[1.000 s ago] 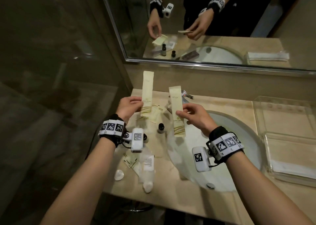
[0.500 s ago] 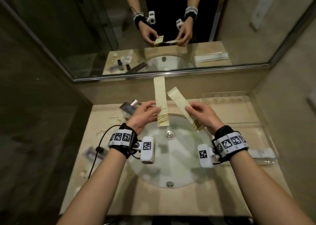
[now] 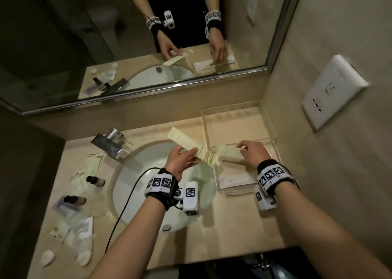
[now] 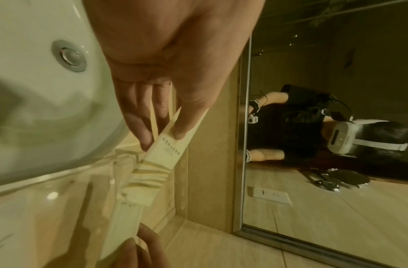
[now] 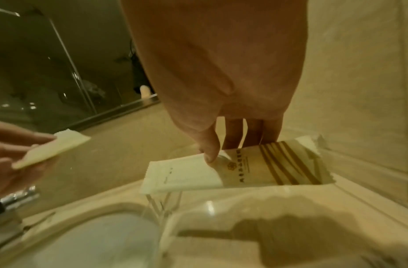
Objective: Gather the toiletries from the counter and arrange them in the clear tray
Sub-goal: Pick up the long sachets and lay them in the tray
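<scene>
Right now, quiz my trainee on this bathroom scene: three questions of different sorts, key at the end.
1. True or false: the right hand holds its cream packet over the clear tray.
2. Multiple choice: the left hand holds its long cream packet above
A. the faucet
B. the sink basin
C. the wall socket
3. Fill in: the two small dark-capped bottles lie on the counter to the ____ of the basin.

Key: 1 true; 2 B; 3 left.
</scene>
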Available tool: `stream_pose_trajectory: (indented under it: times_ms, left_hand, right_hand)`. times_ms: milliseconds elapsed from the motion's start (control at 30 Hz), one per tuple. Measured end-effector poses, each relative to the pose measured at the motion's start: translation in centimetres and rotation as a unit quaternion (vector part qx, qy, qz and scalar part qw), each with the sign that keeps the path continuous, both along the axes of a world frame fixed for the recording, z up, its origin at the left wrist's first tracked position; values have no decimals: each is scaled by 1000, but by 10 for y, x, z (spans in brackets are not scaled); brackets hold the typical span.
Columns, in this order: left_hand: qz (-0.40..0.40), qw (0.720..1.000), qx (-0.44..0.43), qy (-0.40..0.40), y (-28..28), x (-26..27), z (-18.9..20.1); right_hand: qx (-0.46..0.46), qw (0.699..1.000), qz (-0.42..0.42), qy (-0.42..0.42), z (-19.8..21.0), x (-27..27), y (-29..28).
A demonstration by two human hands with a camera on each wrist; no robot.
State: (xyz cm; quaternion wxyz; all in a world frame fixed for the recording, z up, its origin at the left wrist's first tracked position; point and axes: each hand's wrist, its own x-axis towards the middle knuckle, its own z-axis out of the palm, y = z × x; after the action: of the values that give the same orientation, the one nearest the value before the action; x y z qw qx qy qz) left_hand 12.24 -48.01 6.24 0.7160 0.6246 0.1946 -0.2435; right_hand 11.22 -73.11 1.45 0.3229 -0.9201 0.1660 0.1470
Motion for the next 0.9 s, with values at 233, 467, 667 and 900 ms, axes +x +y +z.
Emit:
stream_pose_trajectory:
  times_ms: [233, 467, 667, 900]
  left_hand:
    - [24, 999, 11, 25, -4, -4, -19]
    - [13, 999, 9, 46, -5, 2, -33]
    - [5, 998, 5, 57, -7, 7, -43]
    - [-4, 998, -6, 67, -2, 8, -55]
  right_hand:
    - [-32, 999, 33, 12, -34, 6, 3]
    - [-65, 994, 20, -90, -46, -23, -3]
    - [-29, 999, -6, -39, -55, -28, -1]
    - [-42, 996, -41, -62, -66, -15, 7]
